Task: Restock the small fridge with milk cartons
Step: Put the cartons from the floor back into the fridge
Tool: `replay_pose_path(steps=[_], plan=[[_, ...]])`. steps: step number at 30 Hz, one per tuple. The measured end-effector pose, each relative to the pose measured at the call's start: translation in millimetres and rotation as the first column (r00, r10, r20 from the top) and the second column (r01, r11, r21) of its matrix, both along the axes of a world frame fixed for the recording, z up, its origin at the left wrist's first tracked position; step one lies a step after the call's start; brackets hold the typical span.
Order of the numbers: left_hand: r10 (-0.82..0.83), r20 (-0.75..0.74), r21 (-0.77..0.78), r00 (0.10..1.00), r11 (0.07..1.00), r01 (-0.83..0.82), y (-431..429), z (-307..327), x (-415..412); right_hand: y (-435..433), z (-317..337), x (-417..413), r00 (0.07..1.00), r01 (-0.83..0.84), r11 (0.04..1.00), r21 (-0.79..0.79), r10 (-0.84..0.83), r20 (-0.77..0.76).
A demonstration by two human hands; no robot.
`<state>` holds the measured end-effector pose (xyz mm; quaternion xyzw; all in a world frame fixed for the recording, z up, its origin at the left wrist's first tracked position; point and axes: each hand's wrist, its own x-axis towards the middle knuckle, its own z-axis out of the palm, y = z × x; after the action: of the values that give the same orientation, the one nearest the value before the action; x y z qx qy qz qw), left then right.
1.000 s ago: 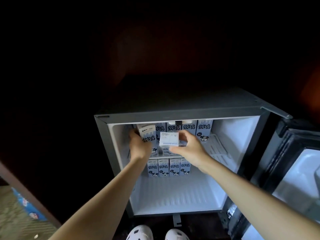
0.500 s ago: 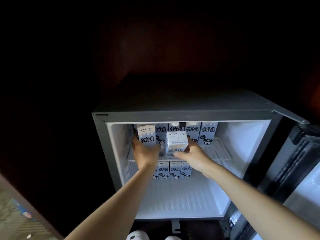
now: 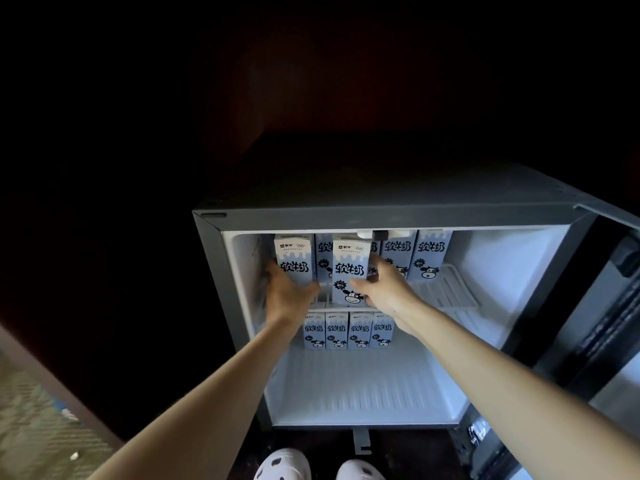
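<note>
Standing at open fridge (image 3: pixel 346 221), door (image 3: pixel 602 358) swung out to the right. Gripping left carton (image 3: pixel 293 258) with left hand (image 3: pixel 289 294), fingers wrapped round its lower part; upright at left end of wire shelf (image 3: pixel 446 289), close to the left wall. Gripping middle carton (image 3: pixel 349 268) with right hand (image 3: pixel 388 289), thumb across the front, fingers round the right side; upright near the shelf's front edge, just right of the left carton, small gap between. Whether either base sits flat on the shelf: cannot tell. Behind, back row (image 3: pixel 414 252) of cartons along the far wall. Below the shelf, lower row (image 3: pixel 348 330) of four cartons side by side on the fridge floor. Shoes (image 3: pixel 284 464) at near edge.
</note>
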<state>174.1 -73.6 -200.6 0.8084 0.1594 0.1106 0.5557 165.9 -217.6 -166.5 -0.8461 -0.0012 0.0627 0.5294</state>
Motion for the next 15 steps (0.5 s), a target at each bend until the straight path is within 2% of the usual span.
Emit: replay_pose_path(steps=[10, 15], plan=[[-0.042, -0.021, -0.015, 0.999, 0.999, 0.042, 1.1, 1.6, -1.4, 12.8, -6.4, 4.1, 1.000, -0.015, 1.000, -0.002, 0.015, 0.019], [-0.116, 0.009, -0.029, 0.993, 0.993, 0.117, 6.8, -3.3, -2.4, 16.4, -20.1, 6.4, 0.990, 0.079, 0.979, -0.188, -0.054, 0.133]])
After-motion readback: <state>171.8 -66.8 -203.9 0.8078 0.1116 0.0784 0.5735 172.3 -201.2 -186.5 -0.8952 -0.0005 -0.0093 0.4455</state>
